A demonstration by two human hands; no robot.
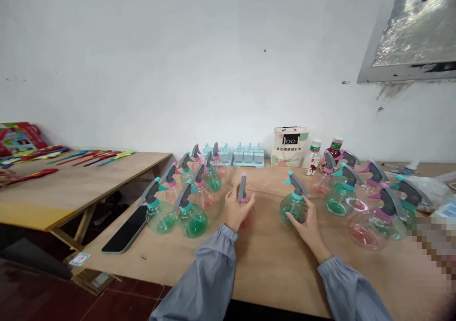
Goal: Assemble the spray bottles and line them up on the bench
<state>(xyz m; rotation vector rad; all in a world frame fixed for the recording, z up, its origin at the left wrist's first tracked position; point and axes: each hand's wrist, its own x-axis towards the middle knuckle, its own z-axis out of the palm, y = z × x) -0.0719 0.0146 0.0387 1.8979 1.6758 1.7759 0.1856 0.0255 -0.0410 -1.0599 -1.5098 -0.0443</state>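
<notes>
In the middle of the table stands a pink spray bottle (243,187) with a grey and pink trigger head. My left hand (237,212) is wrapped around it just below the neck and covers part of its body. To the right, my right hand (308,222) grips a green spray bottle (290,207) by its right side, thumb low and fingers near the neck. Its turquoise nozzle points left. Both bottles are upright. On the left is a group of several pink and green spray bottles (193,219), and on the right another group (366,231).
A black phone (125,231) lies at the left edge. Along the wall are light-blue popsicle moulds (248,155), a paper bag (289,147) and two capped bottles (312,158). Colourful long items (94,157) lie on another table (89,188) at left, where a hand shows.
</notes>
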